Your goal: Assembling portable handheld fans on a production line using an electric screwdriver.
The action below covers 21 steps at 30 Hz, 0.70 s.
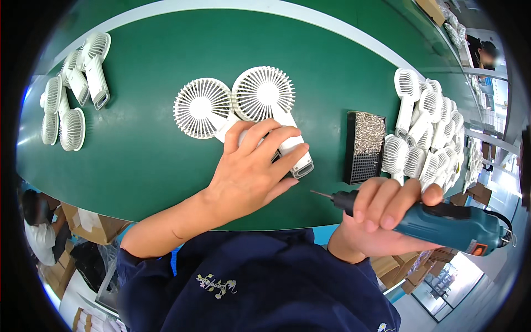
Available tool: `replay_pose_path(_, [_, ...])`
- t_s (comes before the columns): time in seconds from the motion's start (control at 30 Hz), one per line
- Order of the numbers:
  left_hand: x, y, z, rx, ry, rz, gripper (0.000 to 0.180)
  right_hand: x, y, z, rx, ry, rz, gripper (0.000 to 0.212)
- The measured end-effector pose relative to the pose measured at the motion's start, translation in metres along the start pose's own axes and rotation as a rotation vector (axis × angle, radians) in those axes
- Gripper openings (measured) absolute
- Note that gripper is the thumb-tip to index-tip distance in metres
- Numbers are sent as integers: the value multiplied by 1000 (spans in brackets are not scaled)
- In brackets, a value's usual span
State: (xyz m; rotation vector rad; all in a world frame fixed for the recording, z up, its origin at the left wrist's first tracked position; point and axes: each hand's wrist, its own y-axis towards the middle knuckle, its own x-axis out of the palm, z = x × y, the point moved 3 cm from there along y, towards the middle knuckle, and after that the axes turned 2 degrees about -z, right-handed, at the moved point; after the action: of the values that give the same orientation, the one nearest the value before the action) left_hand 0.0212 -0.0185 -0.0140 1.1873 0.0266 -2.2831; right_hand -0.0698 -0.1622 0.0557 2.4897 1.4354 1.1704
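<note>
Two white handheld fans lie side by side on the green table, their round grilles pointing away from me. My left hand [255,160] rests over their handles with its fingers curled, gripping them. Those fingers hide much of the left fan's [193,119] handle; the right fan's [271,88] handle end sticks out past them. In my right hand [381,221] is a teal electric screwdriver [456,226], held above the table's near edge. Its thin bit points left, toward the fans but apart from them. A black screw tray [354,178], filled with small screws at its far part, stands beyond the screwdriver.
Many white fans [430,105] are heaped at the right of the green table [166,185]. Several more [95,72] lie at the far left. A pale raised strip [221,5] curves along the far side. Another person [41,227] is at the lower left, near cardboard boxes [102,227].
</note>
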Motion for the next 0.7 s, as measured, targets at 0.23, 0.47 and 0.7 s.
replay_pose_path(0.23, [-6,-2,14,144,-590,31,59,10,-22,15,594,-342,61,82])
replay_pose_path(0.47, [13,-65,-2,-523,-1370,-50,37,26,-23,14,593,-798,-836,49])
replay_pose_path(0.7, [-12,-87,-33,-498,-1632,-185,18,-32,7,-28,558,-683,-101,44])
